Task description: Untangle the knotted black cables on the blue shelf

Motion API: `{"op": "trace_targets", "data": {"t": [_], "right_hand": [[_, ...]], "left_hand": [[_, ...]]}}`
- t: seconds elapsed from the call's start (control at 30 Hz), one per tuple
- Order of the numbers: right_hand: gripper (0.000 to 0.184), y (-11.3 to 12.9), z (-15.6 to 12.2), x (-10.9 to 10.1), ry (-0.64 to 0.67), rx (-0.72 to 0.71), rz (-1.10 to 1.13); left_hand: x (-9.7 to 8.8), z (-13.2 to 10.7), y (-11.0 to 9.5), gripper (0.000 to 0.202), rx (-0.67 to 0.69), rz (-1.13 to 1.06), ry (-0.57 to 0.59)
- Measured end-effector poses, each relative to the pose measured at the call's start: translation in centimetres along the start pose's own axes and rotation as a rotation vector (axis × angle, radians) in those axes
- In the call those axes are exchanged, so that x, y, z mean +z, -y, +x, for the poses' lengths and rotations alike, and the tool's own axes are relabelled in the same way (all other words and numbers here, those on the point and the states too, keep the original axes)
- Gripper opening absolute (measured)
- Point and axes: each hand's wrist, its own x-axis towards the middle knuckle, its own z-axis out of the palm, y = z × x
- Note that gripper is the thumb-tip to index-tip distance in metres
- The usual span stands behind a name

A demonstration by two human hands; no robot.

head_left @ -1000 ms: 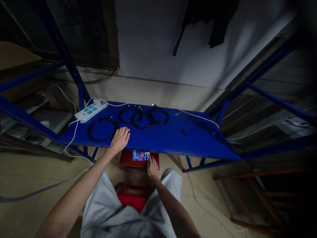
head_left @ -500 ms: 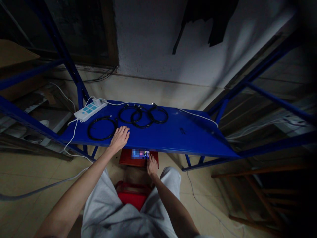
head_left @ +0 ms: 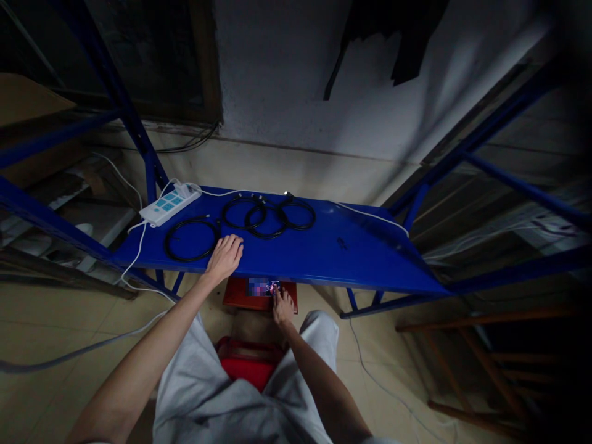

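My left hand [head_left: 225,256] lies palm down on the front edge of the blue metal shelf [head_left: 351,262], its fingers laid out with nothing in them. Just beside it is a coiled black cable [head_left: 167,248]. Several more black cable coils [head_left: 298,226] lie farther back, some overlapping. Below the shelf's edge, my right hand [head_left: 283,307] reaches to a lit phone [head_left: 259,287], a fingertip at the right part of its screen. Those fingers are stretched out and grasp nothing. The phone rests on a reddish-brown stool or board [head_left: 238,301]; its screen is partly blurred.
A white power strip [head_left: 169,206] with a plug in it sits at the shelf's left end. Its white cord [head_left: 139,246] hangs over the front. Blue frame posts [head_left: 134,132] rise on both sides. Something red [head_left: 250,364] lies between my knees. A wooden frame [head_left: 462,370] stands at right.
The picture on the phone screen has changed, and my right fingertip has shifted slightly on it. My left hand and the cables stay as they were.
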Motion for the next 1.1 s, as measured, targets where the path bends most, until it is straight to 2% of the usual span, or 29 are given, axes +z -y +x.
{"op": "trace_targets", "data": {"t": [0.1, 0.2, 0.27, 0.33, 0.6, 0.8, 1.1], "right_hand": [[0.054, 0.4, -0.5, -0.3, -0.051, -0.013, -0.007], [0.052, 0.4, -1.8, -0.2, -0.109, -0.175, -0.048], [0.052, 0.3, -2.7, 0.2, -0.105, -0.295, -0.072], [0.052, 0.2, -3.3, 0.5, -0.088, -0.357, -0.087], [0.048, 0.6, -1.9, 1.1, -0.13, -0.313, -0.071], [0.048, 0.3, -2.2, 1.3, -0.148, -0.389, -0.073], [0.048, 0.3, -1.1, 0.4, -0.129, -0.375, -0.094]], "left_hand": [[0.0, 0.0, 0.0, 0.033, 0.001, -0.002, -0.001], [0.0, 0.0, 0.0, 0.033, 0.002, -0.004, -0.009], [0.0, 0.0, 0.1, 0.033, 0.004, -0.004, -0.012], [0.0, -0.1, 0.1, 0.033, 0.005, -0.006, -0.01], [-0.3, -0.1, -0.1, 0.033, 0.017, 0.008, -0.008], [-0.4, 0.0, -0.1, 0.032, 0.012, 0.008, -0.012], [-0.2, 0.0, 0.0, 0.032, 0.013, 0.001, -0.027]]}}
